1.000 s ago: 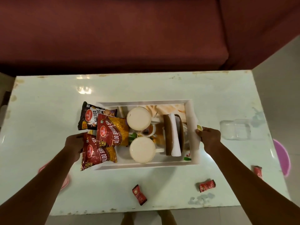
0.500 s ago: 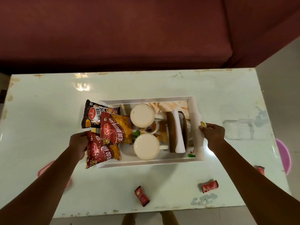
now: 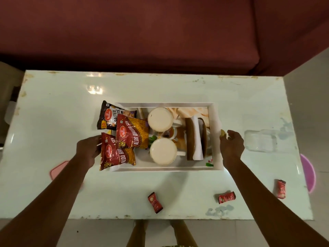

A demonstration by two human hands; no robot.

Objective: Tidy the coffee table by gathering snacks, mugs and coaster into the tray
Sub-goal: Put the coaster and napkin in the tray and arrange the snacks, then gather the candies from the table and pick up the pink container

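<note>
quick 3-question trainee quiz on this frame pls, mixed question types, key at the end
1. True or false: both mugs stand inside the tray.
2. How many small red candy wrappers still lie on the table outside the tray? A) one B) three C) five
3. Fill in: the left hand is at the tray's left end by the snack packets, and the right hand is at its ____ end.

Key:
1. True. Both sit side by side mid-tray.
2. B. Three, all along the near edge of the table.
3. Right. Whether either hand has a firm grip on the rim cannot be told.
</note>
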